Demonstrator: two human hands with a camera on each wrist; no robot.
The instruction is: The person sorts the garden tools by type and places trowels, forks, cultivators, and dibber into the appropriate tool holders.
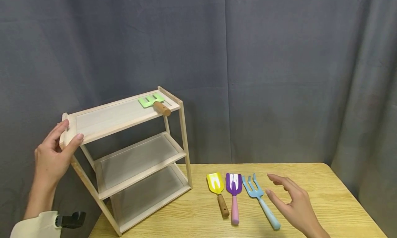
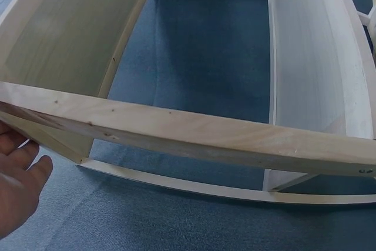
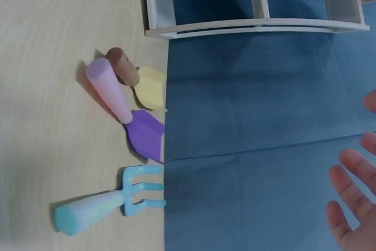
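Note:
My left hand [image 1: 52, 158] grips the left end of the top board of a small three-tier wooden shelf [image 1: 145, 176], thumb at the front edge and fingers over the end. In the left wrist view, the fingers [image 2: 23, 160] show beside the shelf frame [image 2: 194, 130]. On the top board lies a green hand fork [image 1: 151, 100] with a wooden handle jutting past the front edge. My right hand [image 1: 294, 203] hovers with nothing in it, right of a light blue garden fork [image 1: 262, 203]. Left of that fork lie a purple trowel [image 1: 234, 196] with a pink handle and a yellow trowel [image 1: 216, 184] with a wooden handle.
The shelf stands on the left part of a wood-grain table [image 1: 335, 203]. Its middle tier [image 1: 139, 158] and bottom tier [image 1: 149, 193] sit under the top board. A grey-blue curtain [image 1: 279, 76] hangs close behind the table.

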